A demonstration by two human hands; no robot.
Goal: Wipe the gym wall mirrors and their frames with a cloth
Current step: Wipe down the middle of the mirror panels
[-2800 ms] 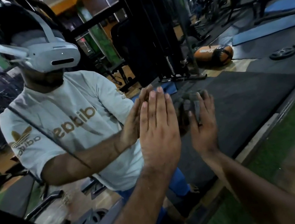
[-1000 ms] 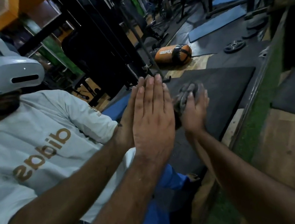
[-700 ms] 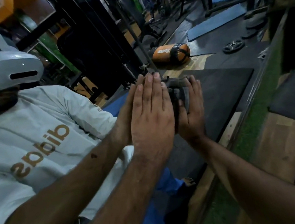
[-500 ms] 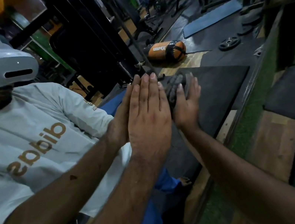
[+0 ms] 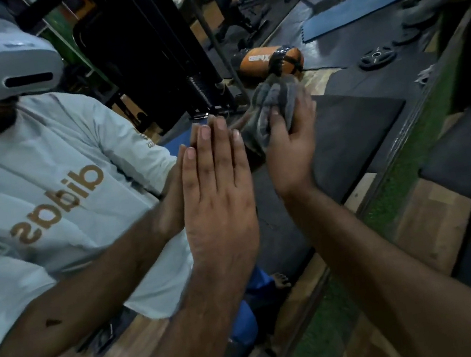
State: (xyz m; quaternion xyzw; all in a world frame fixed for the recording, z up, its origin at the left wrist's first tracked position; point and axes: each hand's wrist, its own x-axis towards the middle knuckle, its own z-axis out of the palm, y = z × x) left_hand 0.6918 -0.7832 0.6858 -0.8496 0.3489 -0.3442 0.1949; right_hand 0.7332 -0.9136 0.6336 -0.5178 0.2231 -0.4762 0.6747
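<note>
I face the wall mirror [image 5: 345, 135], with my own reflection filling its left half. My left hand [image 5: 217, 187] lies flat on the glass, its fingers straight and pointing up. Just to its right, my right hand [image 5: 292, 150] grips a bunched grey cloth [image 5: 271, 103] and holds it against the glass. The cloth sticks out above the fingers. The mirror's dark lower frame [image 5: 378, 190] runs diagonally below my right forearm.
A green turf strip [image 5: 402, 178], wooden flooring [image 5: 432, 223] and black mats [image 5: 465, 146] lie along the mirror's foot at the right. The glass reflects a black weight machine [image 5: 142, 38], an orange bag [image 5: 267, 62] and a weight plate [image 5: 376, 56].
My right hand has slid the cloth up and a little to the right on the glass. My left hand has stayed flat in the same spot.
</note>
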